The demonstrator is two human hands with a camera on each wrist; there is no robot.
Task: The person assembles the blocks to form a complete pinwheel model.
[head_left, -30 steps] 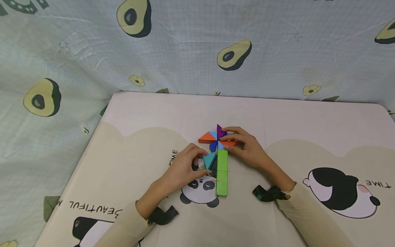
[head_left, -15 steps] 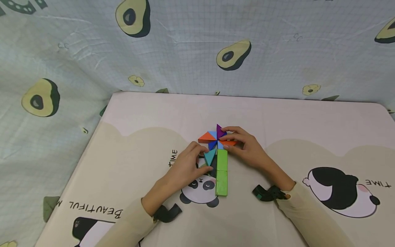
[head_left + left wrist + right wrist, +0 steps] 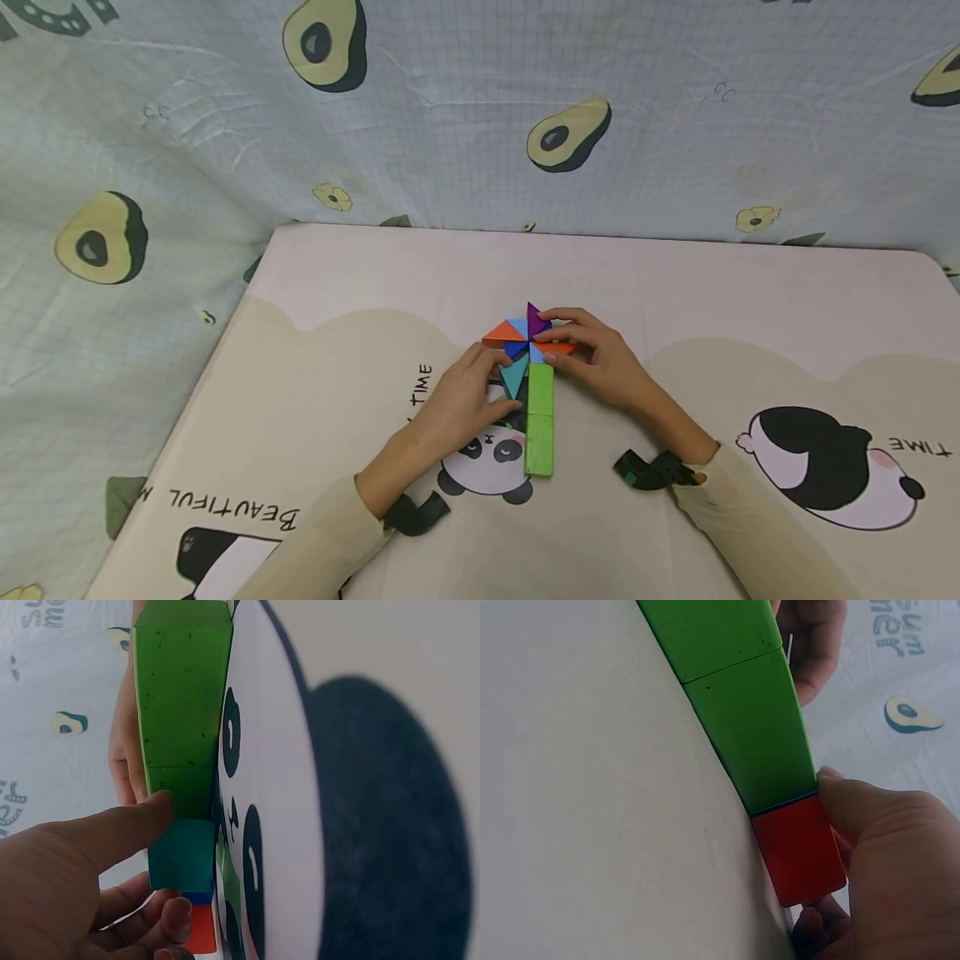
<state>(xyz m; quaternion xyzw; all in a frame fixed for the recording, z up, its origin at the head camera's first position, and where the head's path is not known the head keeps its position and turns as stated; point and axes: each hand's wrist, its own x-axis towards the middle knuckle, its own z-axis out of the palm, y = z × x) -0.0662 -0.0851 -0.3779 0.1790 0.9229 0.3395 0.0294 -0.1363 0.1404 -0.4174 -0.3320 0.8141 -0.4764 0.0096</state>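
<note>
In the head view my left hand (image 3: pixel 471 392) pinches a teal triangular block (image 3: pixel 513 377) between thumb and fingers. The teal block's point faces me, and its far end meets the pinwheel of blocks. In the left wrist view the teal face (image 3: pixel 181 855) shows beside the thumb. My right hand (image 3: pixel 600 354) holds the orange triangular block (image 3: pixel 557 347) on the pinwheel's right side. Its forefinger is at the purple triangular block (image 3: pixel 536 321), its thumb by a light blue block (image 3: pixel 536 354). Two green rectangular blocks (image 3: pixel 540 417) lie end to end below.
Another orange triangle (image 3: pixel 504 335), a light blue one (image 3: pixel 517 325) and a dark blue one (image 3: pixel 514 349) form the pinwheel's left side. The tablecloth (image 3: pixel 360 367) bears panda prints. An avocado-print cloth (image 3: pixel 450 150) hangs behind the table.
My left hand has moved slightly up and to the right, bringing the teal block up against the pinwheel. The right hand has stayed put.
</note>
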